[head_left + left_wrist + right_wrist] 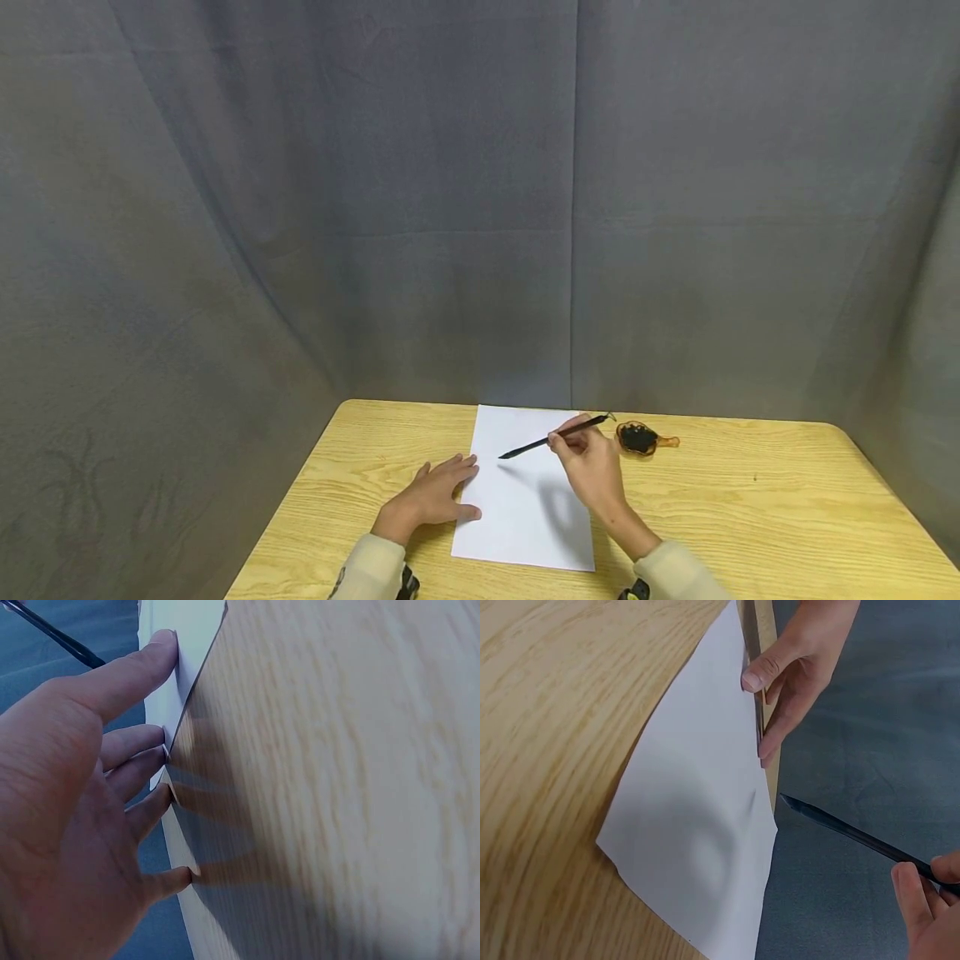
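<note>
A sheet of white paper (517, 517) lies on the wooden table. My left hand (433, 493) rests at its left edge with fingers spread, the thumb and fingertips on the margin. In the left wrist view the thumb (142, 675) lies across the paper's edge. My right hand (592, 467) pinches a dark, slim writing brush (551, 440) between thumb and fingers. The brush slants, its pointed black tip (791, 801) down to the left, held above the paper and casting a shadow on it. A small loop shows at the brush's upper end.
Right of the paper, close to the right hand, stands a small amber dish (637, 438) with a short handle and black contents. The wooden table (750, 517) extends to both sides. Grey curtains (450, 208) hang behind and beside it.
</note>
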`<state>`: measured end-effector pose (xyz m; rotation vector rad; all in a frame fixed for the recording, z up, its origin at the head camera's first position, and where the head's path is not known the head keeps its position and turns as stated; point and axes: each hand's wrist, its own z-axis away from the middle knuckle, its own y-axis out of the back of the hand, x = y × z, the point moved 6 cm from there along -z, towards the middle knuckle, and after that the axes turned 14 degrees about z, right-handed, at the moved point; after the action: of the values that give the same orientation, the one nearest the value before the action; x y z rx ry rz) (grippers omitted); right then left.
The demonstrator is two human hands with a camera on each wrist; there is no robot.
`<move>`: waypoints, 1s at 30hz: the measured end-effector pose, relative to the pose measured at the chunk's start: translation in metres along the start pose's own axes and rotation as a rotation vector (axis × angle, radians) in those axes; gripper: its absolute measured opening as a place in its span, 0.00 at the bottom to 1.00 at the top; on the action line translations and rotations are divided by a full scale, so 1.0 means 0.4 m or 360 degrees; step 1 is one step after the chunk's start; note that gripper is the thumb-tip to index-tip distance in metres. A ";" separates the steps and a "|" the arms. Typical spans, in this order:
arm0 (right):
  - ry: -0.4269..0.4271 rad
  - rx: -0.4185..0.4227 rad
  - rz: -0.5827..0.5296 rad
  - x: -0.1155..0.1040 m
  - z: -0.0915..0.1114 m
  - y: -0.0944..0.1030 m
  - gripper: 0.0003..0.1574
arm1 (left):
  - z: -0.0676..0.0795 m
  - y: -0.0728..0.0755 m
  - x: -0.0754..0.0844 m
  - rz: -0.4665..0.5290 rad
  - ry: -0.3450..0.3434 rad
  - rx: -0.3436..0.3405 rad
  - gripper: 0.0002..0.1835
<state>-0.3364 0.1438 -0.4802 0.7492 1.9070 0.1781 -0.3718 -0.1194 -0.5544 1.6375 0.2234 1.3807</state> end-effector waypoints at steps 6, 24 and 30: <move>0.0027 0.0005 0.0046 -0.001 0.005 -0.007 0.04 | -0.001 0.000 -0.002 -0.0008 0.0000 0.0006 0.44; -0.0023 -0.0009 0.0157 0.014 0.023 -0.032 0.03 | 0.005 0.001 0.001 0.0029 -0.0005 -0.0004 0.43; -0.0054 -0.0037 0.0207 0.021 0.032 -0.039 0.03 | 0.005 0.002 0.002 0.0042 -0.0013 -0.0006 0.43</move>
<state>-0.3343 0.1335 -0.4992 0.8560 1.8218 0.2661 -0.3699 -0.1204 -0.5531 1.6480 0.1947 1.3931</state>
